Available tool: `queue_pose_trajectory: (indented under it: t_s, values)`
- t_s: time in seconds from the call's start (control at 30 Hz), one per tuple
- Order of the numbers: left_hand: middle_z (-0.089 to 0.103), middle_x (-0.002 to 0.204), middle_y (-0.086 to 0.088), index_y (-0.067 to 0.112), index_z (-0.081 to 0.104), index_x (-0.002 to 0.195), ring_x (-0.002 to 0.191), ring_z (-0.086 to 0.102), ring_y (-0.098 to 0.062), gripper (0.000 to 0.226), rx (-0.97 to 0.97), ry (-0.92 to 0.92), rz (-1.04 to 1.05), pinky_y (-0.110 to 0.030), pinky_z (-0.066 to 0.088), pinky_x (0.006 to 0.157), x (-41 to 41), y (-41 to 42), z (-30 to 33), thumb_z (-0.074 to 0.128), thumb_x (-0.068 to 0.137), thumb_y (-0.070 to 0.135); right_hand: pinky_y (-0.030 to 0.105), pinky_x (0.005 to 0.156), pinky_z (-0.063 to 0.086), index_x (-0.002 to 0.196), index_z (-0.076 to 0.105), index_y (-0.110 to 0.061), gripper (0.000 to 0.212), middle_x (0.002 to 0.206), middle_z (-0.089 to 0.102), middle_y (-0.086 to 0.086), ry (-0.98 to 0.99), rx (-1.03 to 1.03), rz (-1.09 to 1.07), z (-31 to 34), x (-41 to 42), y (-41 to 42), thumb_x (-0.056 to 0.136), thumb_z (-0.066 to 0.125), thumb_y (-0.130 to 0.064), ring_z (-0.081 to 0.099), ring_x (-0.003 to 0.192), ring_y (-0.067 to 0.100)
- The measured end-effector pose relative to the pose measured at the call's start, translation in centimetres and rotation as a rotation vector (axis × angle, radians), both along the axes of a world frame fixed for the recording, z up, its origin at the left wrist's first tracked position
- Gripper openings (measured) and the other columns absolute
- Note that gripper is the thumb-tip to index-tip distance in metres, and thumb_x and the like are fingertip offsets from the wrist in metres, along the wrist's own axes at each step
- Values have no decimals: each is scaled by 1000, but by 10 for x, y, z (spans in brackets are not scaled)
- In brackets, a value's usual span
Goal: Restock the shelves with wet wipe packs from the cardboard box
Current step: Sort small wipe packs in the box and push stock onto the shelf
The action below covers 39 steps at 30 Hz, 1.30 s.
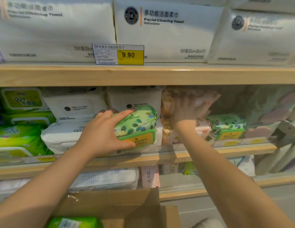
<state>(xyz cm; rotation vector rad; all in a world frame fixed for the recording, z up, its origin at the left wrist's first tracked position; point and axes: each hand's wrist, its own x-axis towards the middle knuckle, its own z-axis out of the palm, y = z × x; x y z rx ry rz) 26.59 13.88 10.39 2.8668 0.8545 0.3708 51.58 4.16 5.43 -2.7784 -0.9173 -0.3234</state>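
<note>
My left hand (104,130) grips a green floral wet wipe pack (137,125) with an orange lid, held in front of the white packs on the middle shelf (189,155). My right hand (187,111) reaches into the shelf with fingers spread flat against a pink pack (204,102); it is blurred. A second green floral pack (227,126) stands on the shelf just right of that hand. The cardboard box (114,206) sits open below, with a green pack (74,222) inside.
White wipe packs (74,109) and bright green packs (20,112) fill the left of the middle shelf. Large white facial towel packs (163,30) and a yellow 9.90 price tag (118,54) are on the shelf above. More packs lie on the lower shelf (110,178).
</note>
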Motion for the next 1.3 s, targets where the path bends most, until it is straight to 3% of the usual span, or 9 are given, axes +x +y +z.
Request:
queue_pose_trajectory:
  t_s: [0.17, 0.27, 0.4, 0.57, 0.73, 0.83, 0.97, 1.17, 1.3]
  values:
    - [37, 93, 10, 61, 10, 137, 94, 32, -9, 101, -1, -12, 4, -30, 38, 68, -1, -2, -2, 41, 45, 86, 63, 110, 5, 138, 31, -28, 56, 146, 29, 9, -107, -182, 33, 20, 9, -3, 89, 51, -46, 21, 139, 31]
    - [40, 95, 10, 60, 15, 137, 96, 37, -11, 100, -32, -42, -11, -30, 41, 70, -1, -6, -2, 45, 45, 85, 35, 80, 47, 83, 52, -7, 35, 78, 51, 12, 174, 100, 247, 35, -10, -35, 94, 48, -40, 52, 80, 24]
    - [46, 105, 13, 60, 23, 136, 104, 42, -11, 99, -185, -81, -97, -32, 38, 78, 11, -20, 5, 65, 48, 78, 27, 104, 33, 143, 26, -33, 73, 146, 31, -15, 900, 509, 709, 52, -42, -88, 84, 68, -34, 32, 132, 5]
    - [51, 126, 15, 54, 30, 136, 117, 46, -10, 101, -275, -38, -254, -37, 43, 96, 43, -64, 10, 74, 47, 71, -2, 75, 39, 141, 27, -23, 95, 122, 38, -25, 954, 497, 748, 40, -56, -122, 67, 82, -2, 46, 96, -29]
    - [40, 130, 15, 48, 25, 141, 119, 41, -7, 114, -447, -253, -215, -28, 39, 93, 60, -100, 7, 84, 44, 60, 17, 82, 44, 113, 47, -35, 70, 121, 41, -24, 965, 645, 569, 36, -36, -155, 59, 89, -19, 44, 110, -9]
    - [42, 125, 13, 41, 19, 145, 115, 45, -6, 124, -846, -545, -113, -19, 41, 83, 62, -114, -7, 85, 41, 48, 28, 73, 55, 111, 49, -31, 70, 127, 48, -4, 1104, 706, 510, 38, -27, -170, 55, 88, -18, 63, 103, 19]
    - [64, 118, 3, 24, 49, 122, 107, 62, -18, 108, -1253, -506, -91, -35, 51, 92, 68, -125, -38, 90, 28, 56, 28, 63, 57, 111, 46, -26, 61, 116, 60, 12, 1284, 785, 447, 37, -23, -188, 64, 79, -6, 71, 82, 23]
    - [70, 110, 5, 20, 55, 118, 97, 67, -10, 88, -1213, -446, -158, -36, 53, 89, 78, -140, -57, 84, 41, 50, 29, 103, 40, 119, 48, -33, 70, 147, 29, -13, 899, 256, 533, 41, -6, -201, 61, 87, -31, 37, 131, 9]
    - [69, 110, 7, 24, 52, 121, 99, 66, -10, 90, -1206, -344, -203, -40, 53, 91, 90, -153, -63, 88, 43, 50, 33, 109, 37, 142, 24, -44, 102, 145, 36, -16, 858, -132, 623, 50, 6, -197, 62, 88, -33, 40, 130, 7]
